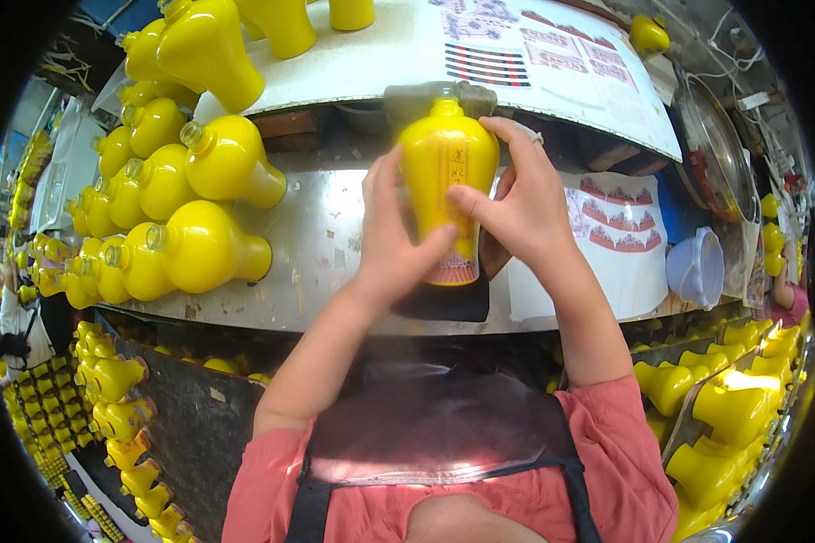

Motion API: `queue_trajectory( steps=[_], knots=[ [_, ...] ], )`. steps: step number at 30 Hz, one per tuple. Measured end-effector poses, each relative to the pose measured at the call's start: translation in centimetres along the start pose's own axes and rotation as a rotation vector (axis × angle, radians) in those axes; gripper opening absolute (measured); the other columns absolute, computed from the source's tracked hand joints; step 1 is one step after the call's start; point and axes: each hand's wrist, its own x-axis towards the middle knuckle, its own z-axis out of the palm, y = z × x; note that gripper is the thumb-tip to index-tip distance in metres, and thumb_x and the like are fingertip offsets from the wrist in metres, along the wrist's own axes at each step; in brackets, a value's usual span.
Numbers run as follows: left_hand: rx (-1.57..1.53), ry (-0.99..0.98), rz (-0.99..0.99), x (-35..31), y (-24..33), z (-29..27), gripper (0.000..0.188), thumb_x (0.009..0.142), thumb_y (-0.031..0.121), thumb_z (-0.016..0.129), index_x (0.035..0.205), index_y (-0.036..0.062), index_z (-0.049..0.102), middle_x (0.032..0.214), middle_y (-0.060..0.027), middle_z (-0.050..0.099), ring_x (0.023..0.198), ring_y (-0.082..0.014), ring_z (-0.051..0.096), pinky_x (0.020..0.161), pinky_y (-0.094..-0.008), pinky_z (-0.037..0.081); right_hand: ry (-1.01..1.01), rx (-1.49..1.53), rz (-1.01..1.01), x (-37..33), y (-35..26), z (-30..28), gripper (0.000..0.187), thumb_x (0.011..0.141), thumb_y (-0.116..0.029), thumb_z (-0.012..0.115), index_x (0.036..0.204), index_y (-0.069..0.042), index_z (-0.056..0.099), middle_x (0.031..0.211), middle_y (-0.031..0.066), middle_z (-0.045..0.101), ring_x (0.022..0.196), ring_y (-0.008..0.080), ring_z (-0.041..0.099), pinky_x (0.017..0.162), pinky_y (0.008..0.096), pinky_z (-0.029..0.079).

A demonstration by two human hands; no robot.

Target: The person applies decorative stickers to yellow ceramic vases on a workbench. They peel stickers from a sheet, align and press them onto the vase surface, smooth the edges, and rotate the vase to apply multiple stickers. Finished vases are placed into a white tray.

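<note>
- We see a shiny metal bench [321,226] in front of us.
- On the far side, we see a big white board [362,72] with printed bits on it.
- On the left, lots of yellow bottles [217,249] sit close together in rows.
- On the right, a white sheet [552,290] has 3 red printed bands.
- In the middle, over the bench's near side, is the yellow bottle we hold [426,167]. Its neck points to the far side.
- Our left hand [385,231] hugs its left side, thumb low in front. Our right hand [534,195] holds its right side, thumb on the front. Our fingers are only as wide as the bottle.
- Far right is a pale blue bucket [695,269].
- The bottle has a patterned band [453,270] near its bottom. We think we are pressing pictures flat; the next move calls for soft thumbs and a steady hold.
</note>
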Motion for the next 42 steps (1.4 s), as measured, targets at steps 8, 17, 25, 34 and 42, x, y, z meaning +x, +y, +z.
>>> queue_trajectory(
  steps=[8, 17, 25, 34, 42],
  knots=[
    [0.051, 0.042, 0.116, 0.6, -0.3, 0.1, 0.104, 0.077, 0.030, 0.085, 0.160, 0.0048, 0.027, 0.156, -0.0247, 0.033, 0.147, -0.0429, 0.033, 0.122, -0.0508, 0.030, -0.038, 0.056, 0.084, 1.6, -0.8, -0.1, 0.068, 0.078, -0.037, 0.083, 0.130, 0.001, 0.061, 0.121, 0.0221, 0.069, 0.110, 0.0363, 0.069, 0.095, 0.0424, 0.055],
    [0.096, 0.088, 0.126, 0.8, -0.1, 0.6, 0.101, 0.078, 0.033, 0.086, 0.158, 0.0059, 0.031, 0.155, -0.0248, 0.035, 0.146, -0.0441, 0.035, 0.122, -0.0515, 0.031, -0.047, 0.084, 0.127, 2.0, -1.0, 0.2, 0.067, 0.077, -0.037, 0.082, 0.128, 0.002, 0.061, 0.119, 0.0227, 0.070, 0.109, 0.0365, 0.070, 0.095, 0.0427, 0.055],
    [0.078, 0.097, 0.127, 0.9, 0.0, 0.7, 0.100, 0.076, 0.032, 0.086, 0.157, 0.0070, 0.033, 0.154, -0.0240, 0.036, 0.145, -0.0435, 0.036, 0.121, -0.0513, 0.032, -0.035, 0.093, 0.119, 2.0, -0.6, 0.4, 0.066, 0.077, -0.037, 0.082, 0.127, 0.002, 0.062, 0.118, 0.0223, 0.070, 0.108, 0.0363, 0.070, 0.094, 0.0424, 0.055],
    [0.076, 0.093, 0.122, 0.9, -0.1, 0.7, 0.101, 0.076, 0.031, 0.087, 0.158, 0.0083, 0.032, 0.154, -0.0232, 0.035, 0.144, -0.0428, 0.036, 0.120, -0.0511, 0.032, -0.112, 0.100, 0.132, 3.6, 0.1, -0.4, 0.063, 0.081, -0.046, 0.079, 0.120, 0.001, 0.065, 0.108, 0.0236, 0.073, 0.096, 0.0350, 0.074, 0.087, 0.0409, 0.058],
    [0.057, 0.092, 0.131, 0.9, -0.2, 0.7, 0.102, 0.076, 0.033, 0.087, 0.158, 0.0084, 0.031, 0.154, -0.0231, 0.035, 0.144, -0.0426, 0.036, 0.120, -0.0514, 0.033, -0.169, 0.121, 0.218, 4.7, -0.8, -1.1, 0.064, 0.080, -0.050, 0.079, 0.116, 0.002, 0.066, 0.099, 0.0230, 0.075, 0.085, 0.0332, 0.075, 0.080, 0.0397, 0.059]
  ],
)
